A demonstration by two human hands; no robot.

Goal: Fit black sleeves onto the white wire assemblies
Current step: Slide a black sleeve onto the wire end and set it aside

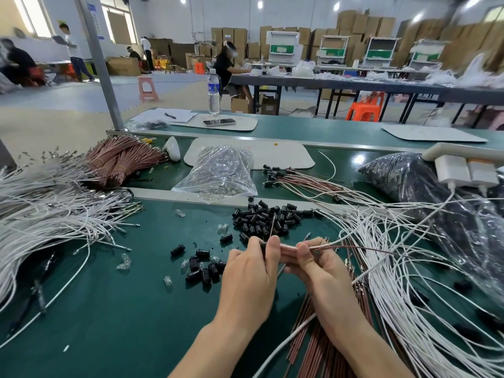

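Note:
My left hand [252, 271] pinches a black sleeve [263, 246] between thumb and fingers at the middle of the green table. My right hand [313, 264] pinches a white wire and a brown wire [362, 248] that run off to the right; their ends reach toward the sleeve. A thin brown wire end sticks up above my left fingers. A pile of loose black sleeves [268, 218] lies just beyond my hands, and a smaller group [203, 270] lies to the left. White wire assemblies [403, 268] spread out on the right.
A big heap of white wires [49, 208] covers the left side, with brown wire bundles [120, 159] behind it. A clear bag of small parts [221, 170] and a dark bag [436, 203] sit further back. Brown wires [313, 345] lie under my right forearm. A water bottle [213, 91] stands beyond.

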